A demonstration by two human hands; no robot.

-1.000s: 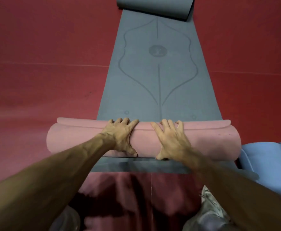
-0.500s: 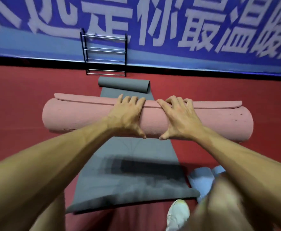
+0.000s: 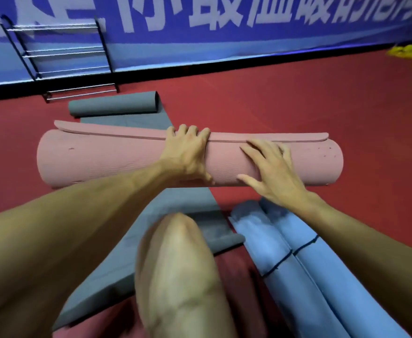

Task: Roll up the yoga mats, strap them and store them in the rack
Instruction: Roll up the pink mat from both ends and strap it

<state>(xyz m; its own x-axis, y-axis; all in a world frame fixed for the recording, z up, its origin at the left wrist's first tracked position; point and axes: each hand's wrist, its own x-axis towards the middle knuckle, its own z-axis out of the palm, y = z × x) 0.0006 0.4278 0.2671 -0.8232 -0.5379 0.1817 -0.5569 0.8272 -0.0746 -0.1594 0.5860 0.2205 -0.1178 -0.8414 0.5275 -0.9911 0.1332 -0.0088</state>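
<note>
The pink mat [image 3: 107,159] is fully rolled and lies crosswise in front of the person, its long axis running left to right. Whether it rests on the grey mat [image 3: 175,206] beneath it or is lifted just clear cannot be told. Its loose end runs along the top far side of the roll, and no strap shows around it.

The left hand [image 3: 188,154] grips near the middle: its fingers [image 3: 190,131] curl over that loose edge and the thumb hooks under the near side, so they are clamped on the roll. The right hand [image 3: 275,172] lies just beside it toward the right end, fingers spread apart and fairly straight, pressing on the curved surface rather than closing round it.

The rack [image 3: 61,57] stands against the blue banner [image 3: 249,40], ahead and to the left, well apart from the roll — so the left hand is the nearer one. Its rails run roughly parallel to the roll's axis. The grey mat's far end [image 3: 113,103] is curled up on the red floor [image 3: 322,98] between roll and rack.

To the right of the knee [image 3: 180,264] lie blue mats [image 3: 305,276], bound by a thin black strap [image 3: 285,258]. Judging from this, strapping the pink mat comes next — the loose edge would likely spring open if the left fingers let go.
</note>
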